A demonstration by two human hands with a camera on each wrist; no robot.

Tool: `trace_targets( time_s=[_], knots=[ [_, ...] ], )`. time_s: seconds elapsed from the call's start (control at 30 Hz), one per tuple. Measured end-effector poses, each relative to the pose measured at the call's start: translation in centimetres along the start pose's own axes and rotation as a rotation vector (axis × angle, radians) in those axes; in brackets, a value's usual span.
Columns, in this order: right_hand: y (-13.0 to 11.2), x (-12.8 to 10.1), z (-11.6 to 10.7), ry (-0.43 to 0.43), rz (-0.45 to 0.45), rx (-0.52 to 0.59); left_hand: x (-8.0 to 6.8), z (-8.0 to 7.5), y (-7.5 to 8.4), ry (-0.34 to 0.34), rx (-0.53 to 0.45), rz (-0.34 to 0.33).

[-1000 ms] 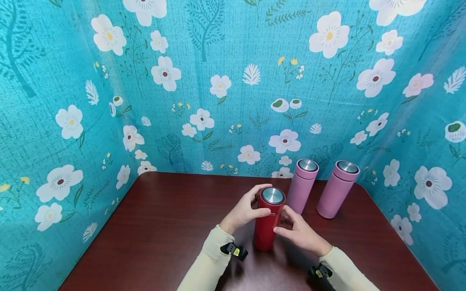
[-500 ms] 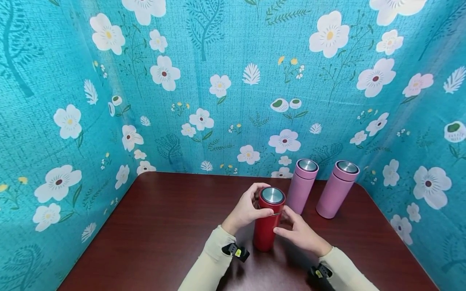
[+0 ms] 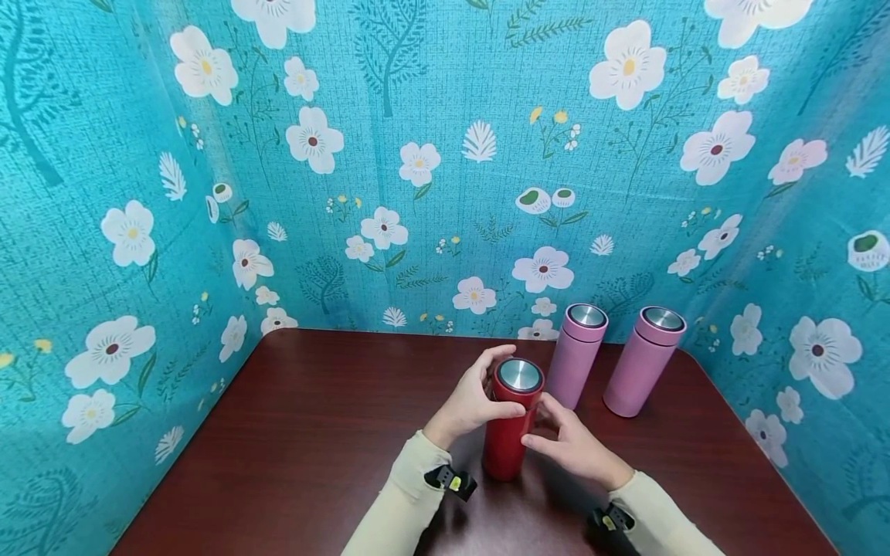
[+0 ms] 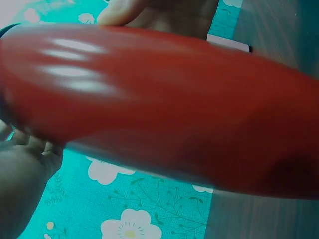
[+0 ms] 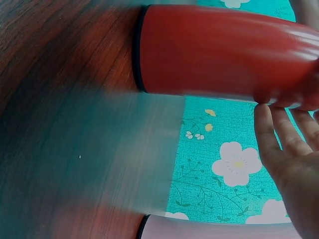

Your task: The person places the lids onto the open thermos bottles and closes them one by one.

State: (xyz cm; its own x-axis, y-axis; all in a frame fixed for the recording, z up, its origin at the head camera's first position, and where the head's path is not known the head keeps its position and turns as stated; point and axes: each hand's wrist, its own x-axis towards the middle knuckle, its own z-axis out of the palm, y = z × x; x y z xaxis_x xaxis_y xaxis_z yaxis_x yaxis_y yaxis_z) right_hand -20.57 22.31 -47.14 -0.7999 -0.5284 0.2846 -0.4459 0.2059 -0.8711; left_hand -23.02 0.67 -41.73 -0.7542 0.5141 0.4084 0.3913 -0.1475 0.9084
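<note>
A red vacuum flask (image 3: 504,452) with a steel-topped lid (image 3: 520,375) stands upright on the dark table. My left hand (image 3: 466,405) grips it around the lid, thumb across the front and fingers round the far side. Lower down, my right hand (image 3: 584,449) holds the flask's body from the right, its thumb on the front. The left wrist view is filled by the red body (image 4: 149,99), with the left hand (image 4: 25,184) at its lower left. In the right wrist view, the right hand's fingertips (image 5: 263,110) touch the flask's side.
Two pink flasks, a nearer one (image 3: 575,355) and one farther right (image 3: 640,371), stand upright behind the right hand. The brown table (image 3: 313,432) extends left of the red flask. A turquoise flowered cloth (image 3: 431,255) hangs behind and at both sides.
My left thumb has slid a little to the right across the front of the lid, and the left fingertip behind has lifted slightly. The right hand and the pink flasks look unmoved.
</note>
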Motion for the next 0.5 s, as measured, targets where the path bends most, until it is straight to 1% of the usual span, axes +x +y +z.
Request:
trace_targets(
  time_s=[0.13,0.23,0.33,0.37,0.5],
  knots=[
    [-0.11,0.0,0.0,0.007,0.009,-0.013,-0.06,-0.48,0.09,-0.08,-0.01,0.02],
    [-0.12,-0.02,-0.04,0.009,0.003,-0.022,-0.07,-0.69,0.31,-0.098,-0.008,0.018],
    [-0.11,-0.01,-0.04,0.009,-0.006,-0.021,-0.09,-0.69,0.43,-0.079,-0.018,0.001],
    [-0.12,0.0,-0.02,0.009,-0.009,-0.019,-0.14,-0.6,0.88,-0.066,-0.014,-0.011],
    [-0.47,0.01,0.13,0.014,-0.002,-0.003,-0.02,-0.31,0.96,0.001,-0.004,-0.027]
  ],
)
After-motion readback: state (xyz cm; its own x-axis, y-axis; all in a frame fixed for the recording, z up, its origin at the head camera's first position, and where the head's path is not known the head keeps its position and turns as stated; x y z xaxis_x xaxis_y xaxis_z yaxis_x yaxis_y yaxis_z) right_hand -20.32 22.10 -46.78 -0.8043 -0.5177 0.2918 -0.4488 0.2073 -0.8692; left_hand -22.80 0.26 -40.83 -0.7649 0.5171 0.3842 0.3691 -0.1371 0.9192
